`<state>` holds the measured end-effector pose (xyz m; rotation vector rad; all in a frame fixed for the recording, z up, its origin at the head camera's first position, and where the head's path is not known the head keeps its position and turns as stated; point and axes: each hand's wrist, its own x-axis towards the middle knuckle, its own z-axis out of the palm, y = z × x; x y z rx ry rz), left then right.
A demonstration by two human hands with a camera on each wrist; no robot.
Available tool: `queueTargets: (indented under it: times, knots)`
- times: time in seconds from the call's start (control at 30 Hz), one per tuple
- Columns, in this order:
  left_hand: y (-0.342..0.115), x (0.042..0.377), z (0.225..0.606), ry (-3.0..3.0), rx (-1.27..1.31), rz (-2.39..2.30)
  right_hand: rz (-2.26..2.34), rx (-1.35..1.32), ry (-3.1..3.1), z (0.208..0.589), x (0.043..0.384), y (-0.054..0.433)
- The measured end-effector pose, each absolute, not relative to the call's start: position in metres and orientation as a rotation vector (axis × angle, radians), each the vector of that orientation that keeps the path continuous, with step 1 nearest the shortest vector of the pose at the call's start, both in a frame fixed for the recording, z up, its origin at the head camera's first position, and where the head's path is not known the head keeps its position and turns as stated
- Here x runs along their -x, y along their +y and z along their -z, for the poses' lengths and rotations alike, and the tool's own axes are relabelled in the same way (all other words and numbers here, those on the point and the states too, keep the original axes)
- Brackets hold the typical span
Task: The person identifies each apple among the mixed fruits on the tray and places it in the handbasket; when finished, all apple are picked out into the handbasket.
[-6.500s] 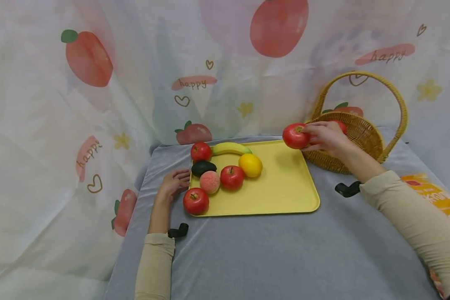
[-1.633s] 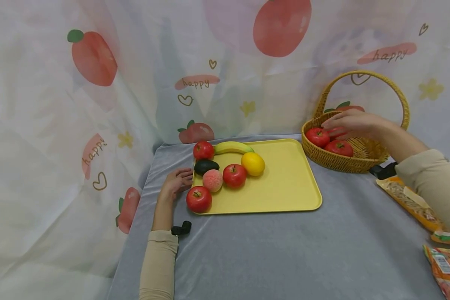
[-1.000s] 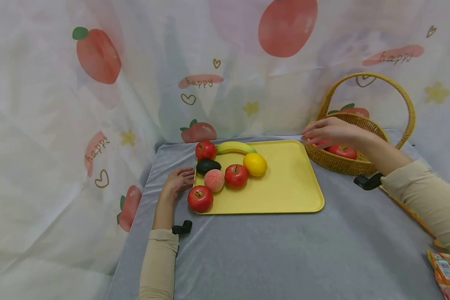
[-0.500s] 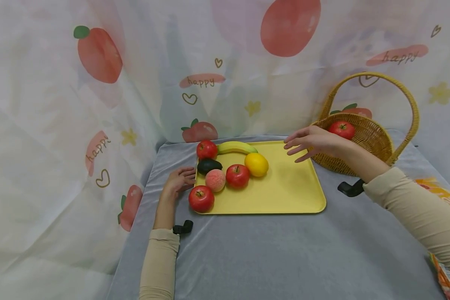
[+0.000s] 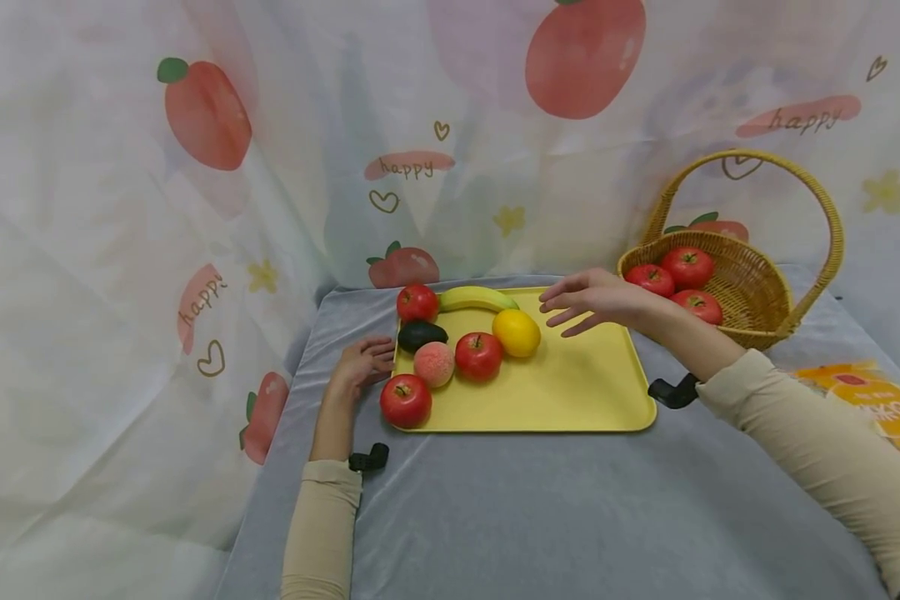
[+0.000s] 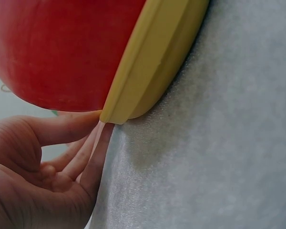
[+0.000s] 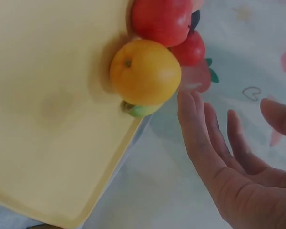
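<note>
My left hand (image 5: pixel 362 365) is at the left edge of the yellow tray (image 5: pixel 570 400); in the left wrist view its thumb and fingers pinch the rim beside a red apple (image 6: pixel 57 52). My right hand (image 5: pixel 588 298) hovers over the tray's far part, fingers spread, holding nothing. Nearest it lies a yellow round fruit (image 5: pixel 516 333), orange-tinted in the right wrist view. Also on the tray are a banana (image 5: pixel 476 297), a dark avocado-like fruit (image 5: pixel 422 336), a fuzzy peach (image 5: pixel 434 364) and three red apples (image 5: pixel 478 357).
A wicker basket (image 5: pixel 750 287) with a tall handle stands right of the tray, with three red apples (image 5: pixel 688 267) in it. An orange packet (image 5: pixel 870 400) lies on the grey cloth (image 5: pixel 532 517) at right. A printed curtain (image 5: pixel 307 125) hangs behind and at left.
My right hand held a red apple by the basket earlier, was later over the basket without it, then moved left over the tray. Three apples now show in the basket. My left hand stays put.
</note>
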<state>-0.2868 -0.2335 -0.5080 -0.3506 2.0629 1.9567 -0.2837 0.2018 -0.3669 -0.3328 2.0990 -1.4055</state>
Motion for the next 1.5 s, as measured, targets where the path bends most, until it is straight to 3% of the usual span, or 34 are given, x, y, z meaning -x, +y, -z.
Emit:
queueTargets:
  times: [0.83,1.5]
  knots:
    - [-0.232,0.285,0.510,2.031,0.359,-1.983,1.395,0.486,2.012,0.395,0.277,0.147]
    - [-0.233,0.287,0.509,2.061,0.352,-1.973,1.367,0.454,1.989,0.409,0.283,0.129]
